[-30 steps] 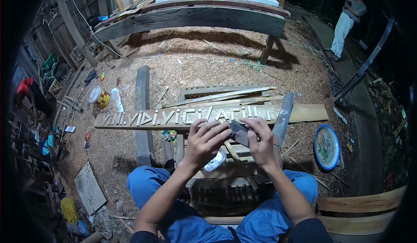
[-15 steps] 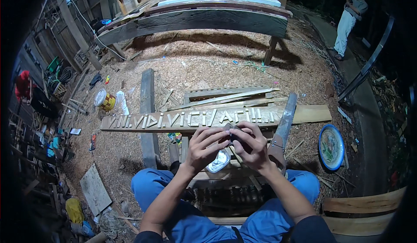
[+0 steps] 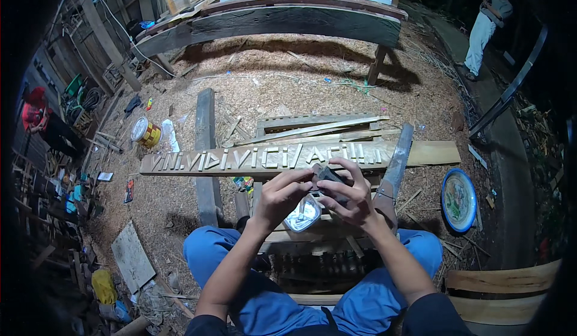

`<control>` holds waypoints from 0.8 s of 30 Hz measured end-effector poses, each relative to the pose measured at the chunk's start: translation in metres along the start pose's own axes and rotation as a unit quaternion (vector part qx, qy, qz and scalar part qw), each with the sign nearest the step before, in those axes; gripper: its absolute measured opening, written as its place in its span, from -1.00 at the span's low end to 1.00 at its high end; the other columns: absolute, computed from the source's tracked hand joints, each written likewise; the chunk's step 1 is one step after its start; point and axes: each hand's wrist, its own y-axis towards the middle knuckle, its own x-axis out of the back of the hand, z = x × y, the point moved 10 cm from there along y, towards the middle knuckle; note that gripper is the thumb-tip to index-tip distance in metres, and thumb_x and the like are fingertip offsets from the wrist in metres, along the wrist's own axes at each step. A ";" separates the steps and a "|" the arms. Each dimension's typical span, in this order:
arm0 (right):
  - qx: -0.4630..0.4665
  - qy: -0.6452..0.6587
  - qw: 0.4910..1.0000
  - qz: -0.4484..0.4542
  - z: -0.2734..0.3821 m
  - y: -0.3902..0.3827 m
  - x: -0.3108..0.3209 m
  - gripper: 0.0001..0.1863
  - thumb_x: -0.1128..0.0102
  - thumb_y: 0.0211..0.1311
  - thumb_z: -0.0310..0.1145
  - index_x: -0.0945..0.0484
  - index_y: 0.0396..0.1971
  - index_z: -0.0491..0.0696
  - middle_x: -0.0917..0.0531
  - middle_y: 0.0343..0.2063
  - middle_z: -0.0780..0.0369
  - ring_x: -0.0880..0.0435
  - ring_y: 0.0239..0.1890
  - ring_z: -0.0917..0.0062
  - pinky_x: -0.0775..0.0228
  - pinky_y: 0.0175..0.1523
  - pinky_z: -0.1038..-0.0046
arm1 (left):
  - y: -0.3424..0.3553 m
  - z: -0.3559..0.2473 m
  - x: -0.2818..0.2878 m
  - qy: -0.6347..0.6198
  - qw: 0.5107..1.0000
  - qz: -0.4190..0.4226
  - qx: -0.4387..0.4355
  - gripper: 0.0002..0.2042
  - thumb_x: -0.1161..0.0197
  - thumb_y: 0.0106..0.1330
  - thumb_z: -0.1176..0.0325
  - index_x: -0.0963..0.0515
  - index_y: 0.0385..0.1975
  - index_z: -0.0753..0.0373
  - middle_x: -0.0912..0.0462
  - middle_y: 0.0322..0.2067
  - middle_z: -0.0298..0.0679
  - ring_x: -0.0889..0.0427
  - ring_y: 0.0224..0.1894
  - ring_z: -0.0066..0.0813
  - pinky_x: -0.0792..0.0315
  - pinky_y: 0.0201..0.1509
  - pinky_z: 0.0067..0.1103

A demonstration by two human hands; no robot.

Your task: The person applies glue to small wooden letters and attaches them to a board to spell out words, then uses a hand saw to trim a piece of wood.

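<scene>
A small dark block point(image 3: 330, 175), grey with a brownish side, is held up in front of me; I cannot make out its exact kind. My right hand point(image 3: 351, 195) is closed round it from the right. My left hand point(image 3: 281, 195) pinches at its brown left edge with thumb and fingertips. Just beyond lies a long wooden board point(image 3: 240, 171) with raised wooden letters along it. Below the hands sits a clear plastic tub point(image 3: 303, 214) holding small pale pieces. To the right, a hand saw point(image 3: 396, 168) lies across the board.
Loose wooden strips point(image 3: 318, 133) lie behind the board. A blue-rimmed basin point(image 3: 458, 201) stands at right, a yellow bucket point(image 3: 146, 133) at left. A heavy bench point(image 3: 276, 33) spans the back. One person point(image 3: 485, 30) stands far right, another point(image 3: 45, 120) far left.
The dark block has turned in my fingers, and more of it shows. My right fingers have lifted and spread somewhat. The view has shifted slightly.
</scene>
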 end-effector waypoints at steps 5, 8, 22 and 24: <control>0.040 -0.052 0.997 -0.034 0.001 -0.006 0.003 -0.72 -0.57 0.08 -0.26 -0.74 -0.20 0.05 -0.58 0.15 0.08 -0.77 -0.05 0.17 -0.71 -0.03 0.22 | -0.001 0.003 -0.003 -0.007 1.000 0.009 0.014 -0.81 -0.49 0.11 0.53 -0.63 -0.31 0.24 -0.75 0.04 -0.17 -0.79 -0.06 -0.19 -0.69 -0.04 -0.41; 0.051 -0.084 0.995 -0.027 0.004 -0.006 0.008 -0.77 -0.55 0.09 -0.31 -0.70 -0.26 0.04 -0.63 0.10 0.10 -0.76 -0.05 0.18 -0.68 -0.05 0.24 | 0.005 0.000 -0.005 -0.041 0.999 0.015 0.028 -0.82 -0.51 0.14 0.52 -0.61 -0.33 0.27 -0.75 0.06 -0.13 -0.78 -0.02 -0.18 -0.67 0.02 -0.40; 0.084 -0.185 0.978 -0.041 0.006 -0.005 0.015 -0.71 -0.45 0.04 -0.38 -0.67 -0.18 0.08 -0.66 0.06 0.17 -0.70 -0.04 0.24 -0.52 -0.01 0.22 | 0.009 0.022 -0.020 -0.174 0.972 0.024 0.155 -0.82 -0.46 0.26 0.53 -0.71 -0.16 0.31 -0.69 0.16 -0.08 -0.76 0.08 -0.21 -0.68 0.05 -0.45; 0.104 -0.175 0.979 -0.019 0.010 -0.002 0.013 -0.75 -0.43 0.08 -0.39 -0.67 -0.19 0.07 -0.66 0.05 0.19 -0.70 -0.04 0.25 -0.51 0.01 0.23 | 0.007 0.027 -0.021 -0.172 0.973 0.037 0.147 -0.78 -0.48 0.23 0.54 -0.71 -0.12 0.29 -0.70 0.13 -0.07 -0.75 0.11 -0.20 -0.68 0.05 -0.43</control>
